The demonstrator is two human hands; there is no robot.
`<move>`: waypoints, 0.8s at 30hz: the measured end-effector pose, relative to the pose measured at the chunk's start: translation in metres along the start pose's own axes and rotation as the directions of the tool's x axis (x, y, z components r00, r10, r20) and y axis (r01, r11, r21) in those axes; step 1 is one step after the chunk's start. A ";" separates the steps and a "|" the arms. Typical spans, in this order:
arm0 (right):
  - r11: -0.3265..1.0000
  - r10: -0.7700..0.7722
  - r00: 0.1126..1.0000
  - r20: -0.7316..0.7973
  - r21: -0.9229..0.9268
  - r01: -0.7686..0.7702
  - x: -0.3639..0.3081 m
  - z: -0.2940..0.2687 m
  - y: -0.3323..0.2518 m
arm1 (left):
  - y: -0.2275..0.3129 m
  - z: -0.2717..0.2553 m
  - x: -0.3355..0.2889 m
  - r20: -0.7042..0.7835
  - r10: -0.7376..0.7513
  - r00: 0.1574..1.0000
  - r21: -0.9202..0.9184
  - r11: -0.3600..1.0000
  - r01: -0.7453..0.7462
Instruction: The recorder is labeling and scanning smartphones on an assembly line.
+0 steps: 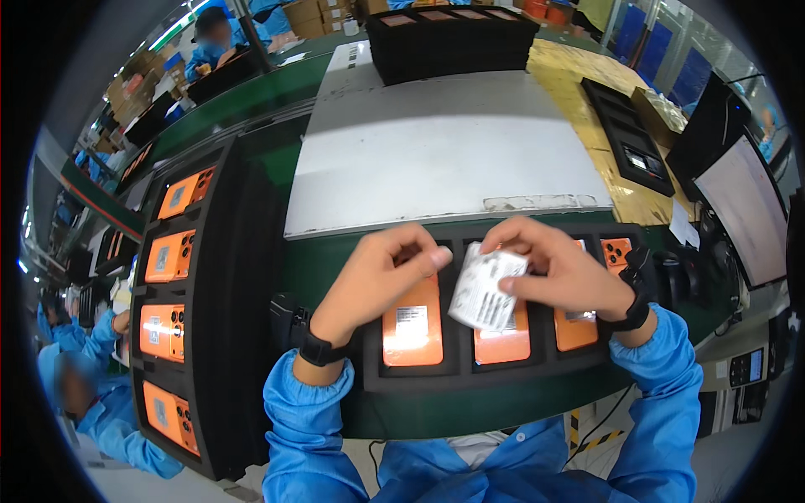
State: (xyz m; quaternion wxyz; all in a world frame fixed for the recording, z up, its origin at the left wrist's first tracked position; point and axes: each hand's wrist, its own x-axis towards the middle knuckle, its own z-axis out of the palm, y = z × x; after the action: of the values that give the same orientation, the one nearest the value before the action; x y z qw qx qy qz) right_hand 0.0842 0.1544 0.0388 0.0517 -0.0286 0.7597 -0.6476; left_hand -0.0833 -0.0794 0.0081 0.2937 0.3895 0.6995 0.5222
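In front of me lies a black foam tray (453, 380) with several orange phones in its slots, backs up. My right hand (549, 264) grips a white printed label sheet (488, 289), tilted above the middle of the tray. This sheet covers the upper part of an orange phone (503, 344) below it. My left hand (390, 268) hovers over the left phone (412, 331), which bears a whitish label. Its thumb and fingers are pinched together; whatever may be between them is too small to make out. Another orange phone (575, 331) sits partly under my right hand.
A stack of foam trays (226, 335) with orange phones stands at left. Beyond lies a white board (444, 151) with a black tray stack (453, 46) at its far end. At right are a foam tray (629, 138), a monitor (746, 210) and a label printer (742, 369). Co-workers sit at left.
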 end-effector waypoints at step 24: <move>0.995 0.100 0.985 -0.139 0.037 -0.096 0.006 -0.002 0.046 | -0.060 -0.007 -0.008 -0.196 0.371 0.908 0.217 0.919 -0.329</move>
State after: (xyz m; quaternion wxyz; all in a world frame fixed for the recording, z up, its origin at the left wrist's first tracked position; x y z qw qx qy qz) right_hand 0.0793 0.1629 -0.0067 0.0301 0.0552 0.7521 -0.6560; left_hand -0.0989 -0.0984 -0.0477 0.0747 0.4699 0.6915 0.5435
